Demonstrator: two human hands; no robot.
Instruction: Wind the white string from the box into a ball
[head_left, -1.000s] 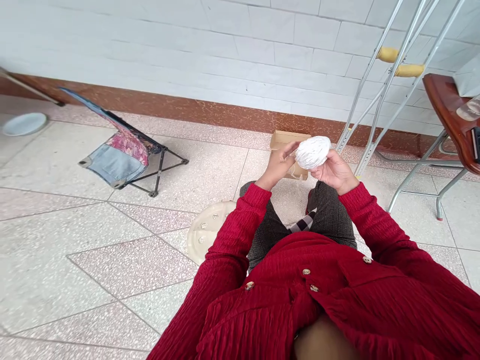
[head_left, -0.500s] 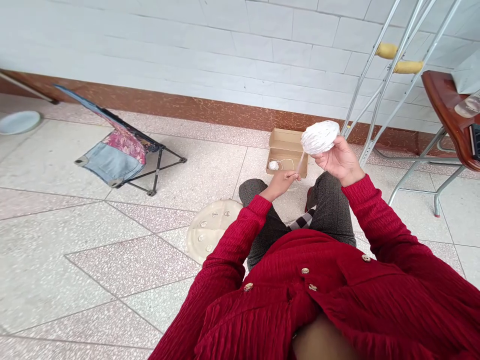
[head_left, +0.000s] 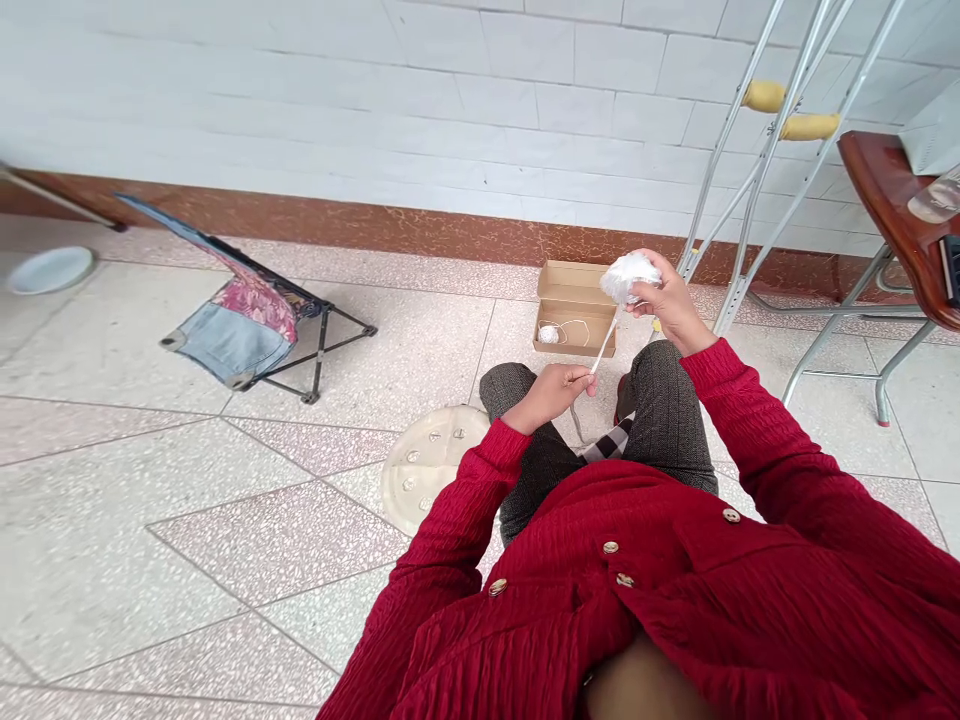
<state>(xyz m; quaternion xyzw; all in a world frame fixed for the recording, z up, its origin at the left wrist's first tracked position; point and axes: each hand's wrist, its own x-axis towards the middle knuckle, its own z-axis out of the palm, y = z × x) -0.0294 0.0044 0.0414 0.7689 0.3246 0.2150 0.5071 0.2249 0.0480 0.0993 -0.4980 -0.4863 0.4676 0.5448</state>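
Observation:
My right hand [head_left: 664, 300] is wrapped around a white ball of yarn [head_left: 628, 277], held up in front of my knees. From the ball a strand of white yarn [head_left: 606, 343] runs down, taut, to my left hand [head_left: 559, 391], whose fingers are pinched on it. A loose tail hangs below the left fingers toward my lap. Behind the hands an open cardboard box [head_left: 574, 302] lies on the floor. Inside it is a smaller white ball [head_left: 548, 333] with a trailing cord.
A folding chair [head_left: 247, 325] stands to the left, and a round beige lid-like disc [head_left: 420, 465] lies by my left leg. Crutches [head_left: 750, 210] with yellow grips lean on the wall at right, near a brown wooden-topped stool [head_left: 885, 215]. A white basin [head_left: 52, 270] sits far left.
The ball in my right hand has turned and moved slightly left. My left hand has dropped a little, and a longer stretch of strand shows between the hands.

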